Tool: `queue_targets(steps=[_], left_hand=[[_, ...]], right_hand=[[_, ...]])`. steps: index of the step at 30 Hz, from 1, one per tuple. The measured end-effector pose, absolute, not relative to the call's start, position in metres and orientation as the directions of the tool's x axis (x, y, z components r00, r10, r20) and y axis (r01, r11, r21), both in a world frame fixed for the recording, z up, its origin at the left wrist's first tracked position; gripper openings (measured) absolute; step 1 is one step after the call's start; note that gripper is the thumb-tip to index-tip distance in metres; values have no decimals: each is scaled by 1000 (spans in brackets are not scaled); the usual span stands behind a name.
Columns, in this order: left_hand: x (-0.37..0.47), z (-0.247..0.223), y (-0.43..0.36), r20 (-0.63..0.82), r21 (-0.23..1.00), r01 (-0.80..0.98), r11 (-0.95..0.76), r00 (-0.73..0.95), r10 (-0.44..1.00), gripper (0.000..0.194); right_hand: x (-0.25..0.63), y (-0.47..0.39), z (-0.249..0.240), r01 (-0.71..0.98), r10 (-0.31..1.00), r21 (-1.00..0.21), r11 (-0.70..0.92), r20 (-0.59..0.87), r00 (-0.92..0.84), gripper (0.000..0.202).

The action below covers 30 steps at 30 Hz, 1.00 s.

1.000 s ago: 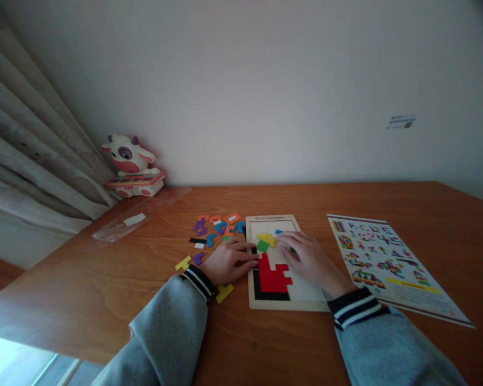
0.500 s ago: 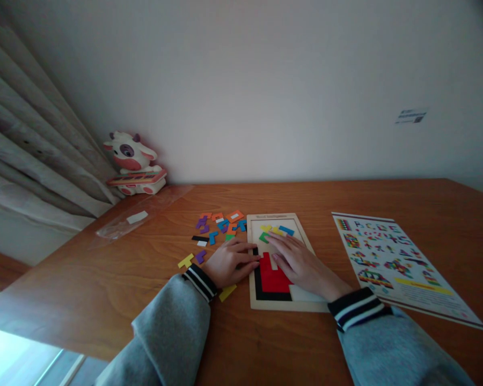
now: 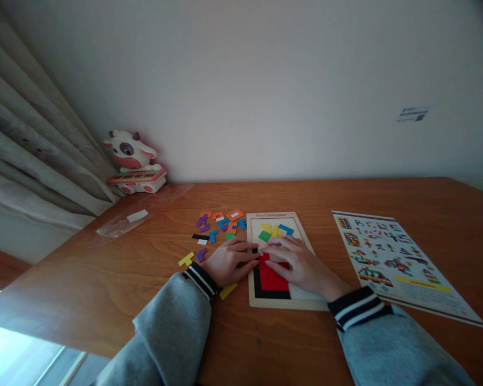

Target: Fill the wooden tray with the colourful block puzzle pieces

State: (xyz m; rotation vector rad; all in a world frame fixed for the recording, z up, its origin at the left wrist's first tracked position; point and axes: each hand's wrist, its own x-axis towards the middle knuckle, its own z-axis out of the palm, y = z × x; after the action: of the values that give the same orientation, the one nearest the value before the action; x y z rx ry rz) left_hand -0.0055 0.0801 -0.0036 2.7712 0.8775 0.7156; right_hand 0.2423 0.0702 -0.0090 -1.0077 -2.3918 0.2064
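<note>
Liable to jog red pieces [image 3: 271, 281] askew at near left of wooden tray [image 3: 282, 303] through uneven pressure from hands [image 3: 227, 264] [image 3: 301, 266], loosely bent, grasp impossible to tell.

Far left corner of the desk [image 3: 104, 279]: a white cow toy [image 3: 129, 150], pink-muzzled, with a small keyboard [image 3: 137, 177] at its front. Left of it, a pale curtain [image 3: 36, 128] hangs in slanting folds. Nearer, a clear plastic bag [image 3: 113, 229] bears a white label [image 3: 137, 216]. Far side: a pale wall [image 3: 265, 96]; at right, a printed sticker [image 3: 412, 114], unreadable from here.
</note>
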Motion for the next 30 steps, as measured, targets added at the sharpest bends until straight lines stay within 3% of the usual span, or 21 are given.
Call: queue_targets(steps=[13, 20, 24, 30], left_hand=[[-6, -4, 80, 366, 275, 515, -812, 724, 584, 28], [-6, -3, 79, 368, 264, 509, -819, 732, 574, 42], [-5, -1, 79, 379, 279, 497, -822, 729, 570, 38], [-4, 2, 79, 388, 283, 491, -824, 727, 567, 33]], right_hand=[[244, 71, -12, 627, 706, -327, 707, 372, -602, 24], [240, 68, -6, 570, 711, -428, 701, 363, -602, 37], [240, 67, -8, 551, 723, -472, 688, 372, -583, 35], [259, 74, -7, 633, 775, -450, 629, 310, -550, 72]])
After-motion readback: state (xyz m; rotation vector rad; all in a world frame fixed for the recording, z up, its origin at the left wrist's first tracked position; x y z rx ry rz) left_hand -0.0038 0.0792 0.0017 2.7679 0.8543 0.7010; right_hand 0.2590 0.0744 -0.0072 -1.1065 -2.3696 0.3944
